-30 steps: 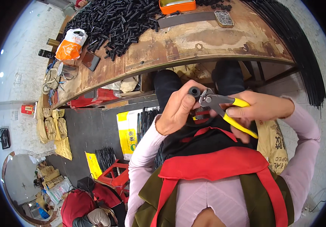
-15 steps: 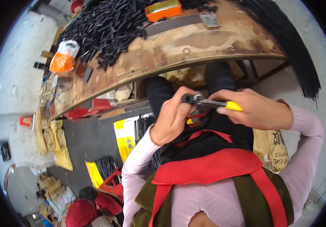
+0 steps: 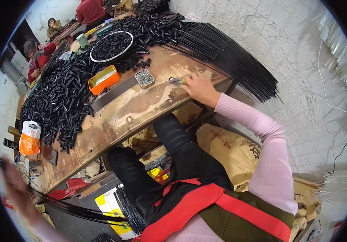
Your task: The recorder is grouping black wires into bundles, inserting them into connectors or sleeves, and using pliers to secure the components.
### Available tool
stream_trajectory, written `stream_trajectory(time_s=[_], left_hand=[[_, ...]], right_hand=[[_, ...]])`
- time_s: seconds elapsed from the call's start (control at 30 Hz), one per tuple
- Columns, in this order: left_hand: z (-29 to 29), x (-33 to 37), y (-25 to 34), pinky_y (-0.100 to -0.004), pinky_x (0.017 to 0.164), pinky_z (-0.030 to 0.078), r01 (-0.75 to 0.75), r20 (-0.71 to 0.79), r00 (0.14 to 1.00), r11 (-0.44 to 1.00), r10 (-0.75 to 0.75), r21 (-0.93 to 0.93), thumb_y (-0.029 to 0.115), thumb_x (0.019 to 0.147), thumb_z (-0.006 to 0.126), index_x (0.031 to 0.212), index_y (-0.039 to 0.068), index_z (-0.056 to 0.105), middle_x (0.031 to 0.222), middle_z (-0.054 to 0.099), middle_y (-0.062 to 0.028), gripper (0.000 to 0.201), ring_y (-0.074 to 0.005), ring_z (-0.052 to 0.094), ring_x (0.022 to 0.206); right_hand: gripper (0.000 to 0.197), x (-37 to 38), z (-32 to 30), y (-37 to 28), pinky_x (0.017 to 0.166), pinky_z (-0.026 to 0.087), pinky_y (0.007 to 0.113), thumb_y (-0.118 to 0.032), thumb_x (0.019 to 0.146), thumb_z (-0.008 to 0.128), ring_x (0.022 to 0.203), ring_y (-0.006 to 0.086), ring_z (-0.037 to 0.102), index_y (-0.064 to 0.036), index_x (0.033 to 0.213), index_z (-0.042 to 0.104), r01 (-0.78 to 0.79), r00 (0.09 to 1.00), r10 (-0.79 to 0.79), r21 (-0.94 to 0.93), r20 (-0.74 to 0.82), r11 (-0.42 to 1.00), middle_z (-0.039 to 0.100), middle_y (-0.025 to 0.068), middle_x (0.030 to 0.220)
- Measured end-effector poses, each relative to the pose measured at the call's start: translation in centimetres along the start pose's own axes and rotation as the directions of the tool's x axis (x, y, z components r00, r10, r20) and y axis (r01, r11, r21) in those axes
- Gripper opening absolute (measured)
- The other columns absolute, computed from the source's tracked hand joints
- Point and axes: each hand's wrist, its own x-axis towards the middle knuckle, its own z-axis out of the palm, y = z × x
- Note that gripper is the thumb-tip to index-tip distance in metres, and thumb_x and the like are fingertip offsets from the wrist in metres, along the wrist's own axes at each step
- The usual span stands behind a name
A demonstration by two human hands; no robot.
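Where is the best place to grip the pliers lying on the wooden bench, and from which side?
Grip the pliers by the handle end under the right hand, coming from the right. They lie flat, metal jaws pointing left toward the small tin of parts.

Your pliers (image 3: 176, 80) lie flat on the worn wooden workbench (image 3: 141, 107). Metal jaws point left. Your right hand (image 3: 197, 86) covers the handles.

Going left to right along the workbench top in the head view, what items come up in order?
Orange plastic bag → heap of short black tubes → orange tin → small tray of metal bits → right hand on pliers → fan of long black rods.
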Motion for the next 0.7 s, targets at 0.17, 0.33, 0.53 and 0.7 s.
stream_trajectory(time_s=[0.17,0.33,0.53,0.7], left_hand=[[13.1,-17.5,-10.3,-0.0226,0.041,0.022,0.314,0.308,0.887,0.939,-0.344,0.142,0.043,0.105,0.038,0.094,0.005,0.06,0.057,0.038,0.0053,0.045,-0.0046,0.032,0.046],[11.3,-26.3,-23.4,-0.0222,0.047,0.024,0.322,0.181,0.895,0.872,-0.407,0.367,0.037,0.107,0.035,0.096,0.005,0.061,0.06,0.036,0.0047,0.043,-0.0045,0.033,0.051],[4.7,-34.1,-41.9,-0.0461,0.106,0.038,0.033,0.26,0.868,0.571,-0.423,0.82,0.028,0.097,0.056,0.134,0.002,0.054,0.13,0.051,-0.0265,0.046,-0.045,0.045,0.126],[4.2,-28.4,-39.0,-0.0432,0.102,0.043,0.166,0.447,0.619,0.664,-0.646,0.729,0.018,0.093,0.059,0.129,0.0,0.059,0.126,0.059,-0.0266,0.04,-0.0406,0.055,0.118]], right_hand=[[0.015,1.6,2.4,10.8,0.075,0.049,0.039,-0.023,0.081,0.061,0.094,0.0265,0.057,-0.0095,0.082,0.066,-0.002,0.991,-0.032,-0.256,-0.129,0.967,0.061,0.0073,0.094],[0.009,0.7,2.3,19.9,0.074,0.05,0.038,-0.008,0.081,0.057,0.09,0.0298,0.057,-0.0054,0.089,0.058,-0.201,0.955,0.047,-0.524,-0.293,0.828,0.058,0.0115,0.09],[0.007,2.8,2.6,20.3,0.069,0.055,0.04,-0.004,0.081,0.057,0.084,0.0331,0.063,-0.0007,0.084,0.062,-0.21,0.972,0.124,-0.498,-0.201,0.841,0.062,0.0169,0.087],[0.016,5.0,-1.8,22.0,0.07,0.055,0.047,-0.013,0.076,0.06,0.08,0.036,0.068,0.0001,0.082,0.066,-0.208,0.978,0.198,-0.453,-0.07,0.867,0.069,0.0202,0.082]])
